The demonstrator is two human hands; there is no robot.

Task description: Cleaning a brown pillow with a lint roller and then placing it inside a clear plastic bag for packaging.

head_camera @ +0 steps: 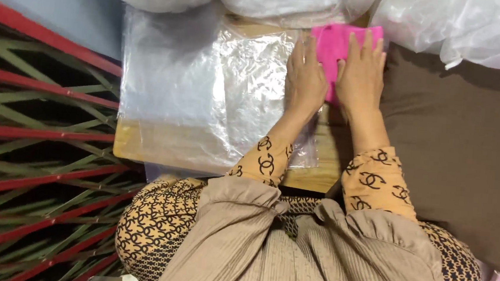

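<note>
Your left hand (304, 73) and right hand (360, 72) lie flat, fingers spread narrow, pressing the folded bright pink cloth (336, 46), which sits under your fingertips. The slick clear plastic bag (206, 89) beneath your left palm could slide on the wooden board (318, 175), skewing the fold.

Pink folded cloth (333, 46) — flat on clear plastic bag (206, 89).

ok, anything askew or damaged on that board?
Nothing damaged or spilled. The clear plastic bag is crinkled and overhangs the wooden board at its left edge. Both hands, left hand and right hand, lie flat on the pink cloth.
</note>
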